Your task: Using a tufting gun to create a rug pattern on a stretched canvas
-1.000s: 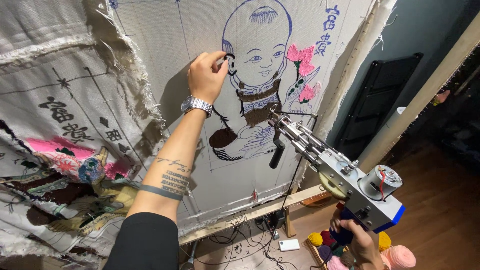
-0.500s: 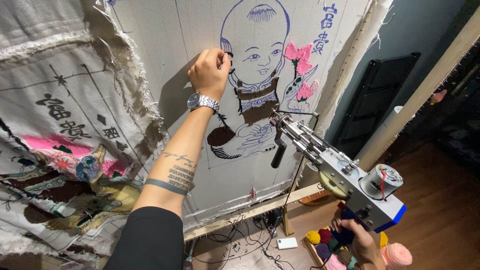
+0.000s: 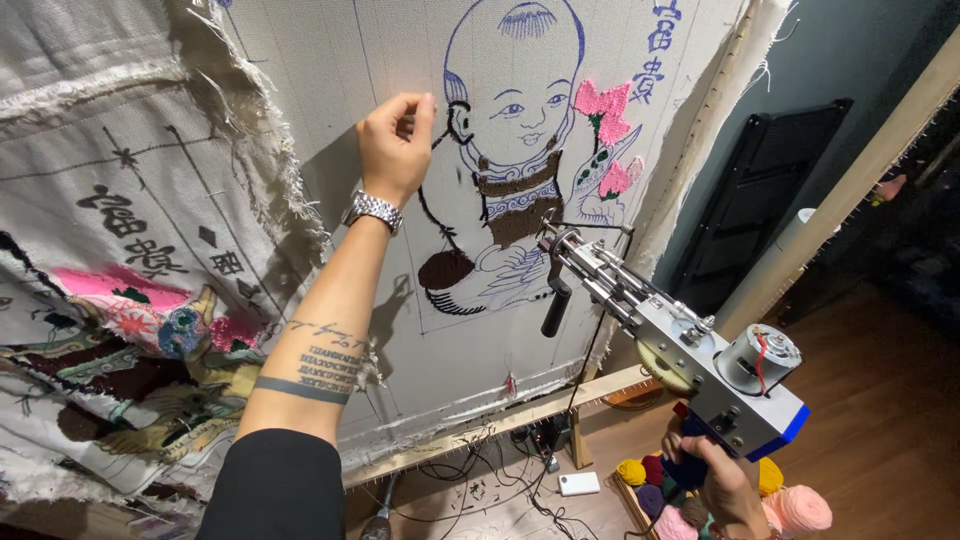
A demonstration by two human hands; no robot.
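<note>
The tufting gun [image 3: 680, 345] is in my right hand [image 3: 722, 487], low on the right side. It is grey metal with a blue edge, a round motor at the back and a black handle sticking down near the front. Its thin tip points at the white cloth [image 3: 380, 60] and sits just beside the brown part of the picture.

The cloth is stretched on a wooden frame [image 3: 520, 418]. On it is a blue drawing of a baby [image 3: 515, 90] with a round head. Some parts are filled in with brown yarn, and there are fluffy pink flowers [image 3: 602, 110] next to the baby's face. Blue written signs stand at the top right of the cloth. An older cloth [image 3: 130, 300] with frayed edges hangs on the left, with black signs and pink, blue and yellow patches.

Down on the wooden floor [image 3: 880, 420] I see balls of yarn [image 3: 720, 495] in yellow, purple and pink, black cables [image 3: 480, 480] and a small white box [image 3: 578, 484].

My left hand [image 3: 393, 145] is up by the baby's ear. The fingers are curled in loosely, pinched together, and touch the cloth. I cannot tell if they hold anything. My right hand is closed tight around the blue grip of the gun.
</note>
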